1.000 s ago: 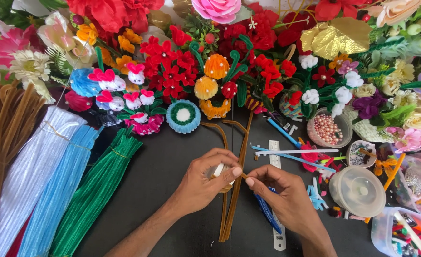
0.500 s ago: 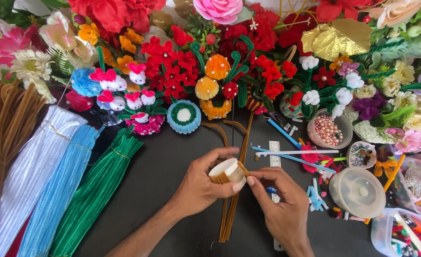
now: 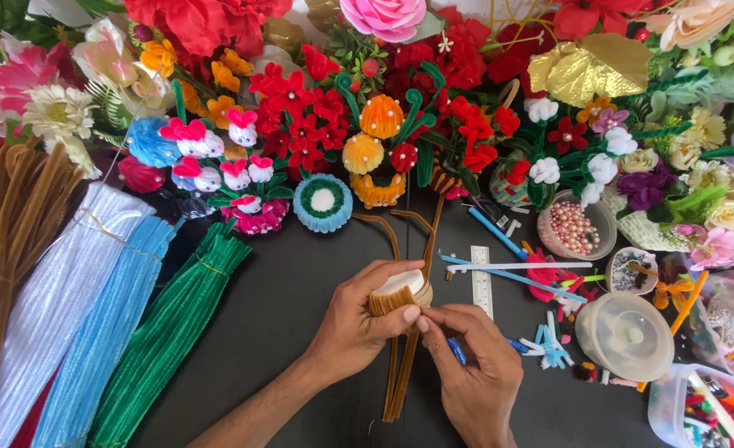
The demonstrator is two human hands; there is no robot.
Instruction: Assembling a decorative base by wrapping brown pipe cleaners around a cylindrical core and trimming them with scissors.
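1. on the black table [image 3: 301, 299], bundles of white, blue and green pipe cleaners [image 3: 168, 332] lie at left.
2. the left hand [image 3: 359, 319] now clamps a small round form [image 3: 400, 292], brown pipe cleaners [image 3: 400, 373] wound further around it than a second ago.
3. the right hand [image 3: 471, 365] pinches the strand's end, closed on it, a blue pen under the palm.

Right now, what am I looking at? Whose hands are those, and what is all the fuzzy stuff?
No machine here: a person wears a camera on the head, so you look down on their own two hands. The left hand holds a small round spool wrapped in brown fuzzy wire; the right hand pinches the wire beside it. They work over a black table. On the left lie bundles of fuzzy wires: brown, white, blue, green. Behind are many craft flowers. On the right sit a bowl of pink beads and a ruler.
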